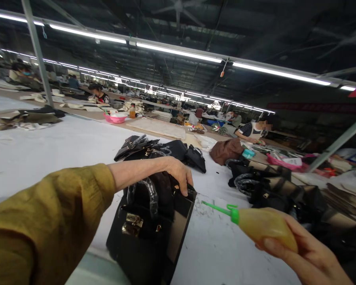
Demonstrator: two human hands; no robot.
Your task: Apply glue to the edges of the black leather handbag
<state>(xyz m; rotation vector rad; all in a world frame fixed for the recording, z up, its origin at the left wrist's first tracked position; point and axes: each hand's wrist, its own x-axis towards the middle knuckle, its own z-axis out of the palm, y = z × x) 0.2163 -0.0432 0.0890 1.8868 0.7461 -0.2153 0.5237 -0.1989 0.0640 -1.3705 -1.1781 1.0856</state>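
A black handbag (136,253) with gold hardware and plastic-wrapped handles lies tilted in front of me on the white-covered table. My left hand (179,174) reaches over it, its fingers closed on the bag's far corner. The bag's side shows a beige panel. In my right hand (302,245) is a squeeze bottle (264,225) with a yellowish body and a green nozzle. The nozzle tip points left toward the bag's edge, a little apart from it. Part of my left thumb is hidden.
More black bags (166,150) lie behind the near one, and others (273,186) are heaped at the right. A brown cloth bundle (227,150) sits farther back, and a pink basin (115,118) stands at far left. A co-worker (252,130) leans over the table at back right.
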